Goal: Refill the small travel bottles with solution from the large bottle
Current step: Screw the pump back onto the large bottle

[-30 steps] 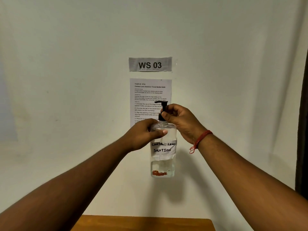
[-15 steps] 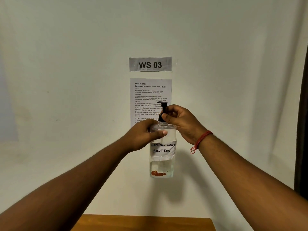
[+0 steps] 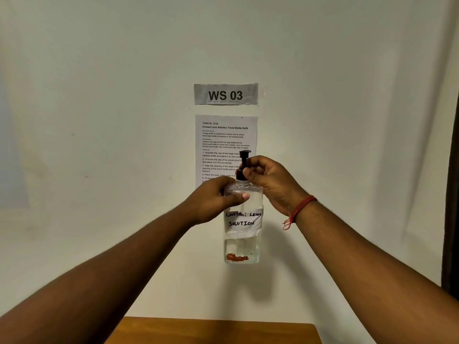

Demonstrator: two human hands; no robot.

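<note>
I hold the large clear bottle (image 3: 243, 234) upright in the air in front of the wall. It carries a white label reading "CONTACT LENS SOLUTION" and a black pump cap (image 3: 244, 165) on top. My left hand (image 3: 215, 202) grips the bottle's shoulder from the left. My right hand (image 3: 269, 181) pinches the collar of the black pump cap from the right. A little clear liquid sits in the bottle's lower part. No small travel bottles are in view.
A wooden table edge (image 3: 218, 330) shows at the bottom of the view, below the bottle. On the wall behind hang a "WS 03" sign (image 3: 225, 94) and a printed task sheet (image 3: 224, 140). A dark frame (image 3: 452, 194) runs down the right edge.
The bottle and both hands have stayed almost in place; the bottle's base has drifted slightly down and left.
</note>
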